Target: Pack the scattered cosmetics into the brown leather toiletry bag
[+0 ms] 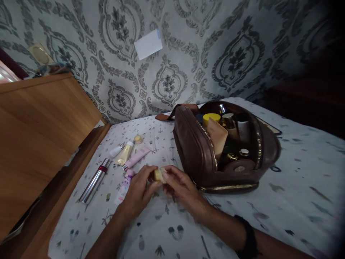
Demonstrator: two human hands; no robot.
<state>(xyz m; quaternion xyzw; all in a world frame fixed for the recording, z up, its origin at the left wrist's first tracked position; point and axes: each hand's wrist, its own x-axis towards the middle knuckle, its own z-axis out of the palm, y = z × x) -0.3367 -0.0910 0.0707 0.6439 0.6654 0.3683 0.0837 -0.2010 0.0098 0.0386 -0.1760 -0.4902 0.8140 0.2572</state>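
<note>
My left hand pinches a small yellow cylindrical piece, like a little jar or cap, between thumb and fingers. Against its right side my right hand presses a pale crumpled piece that looks like a tissue or wipe. Its curled fingers partly hide both pieces. Just beyond my left hand lie a purple-capped bottle and a pink squeeze tube. Behind these are a gold tube with a white cap and a small round yellow pot.
A brown leather cosmetic bag stands unzipped at right, holding several bottles, a yellow lid and a peach pouch. A silver tube with a red band lies at left on the patterned sheet. A wooden cabinet borders the left side.
</note>
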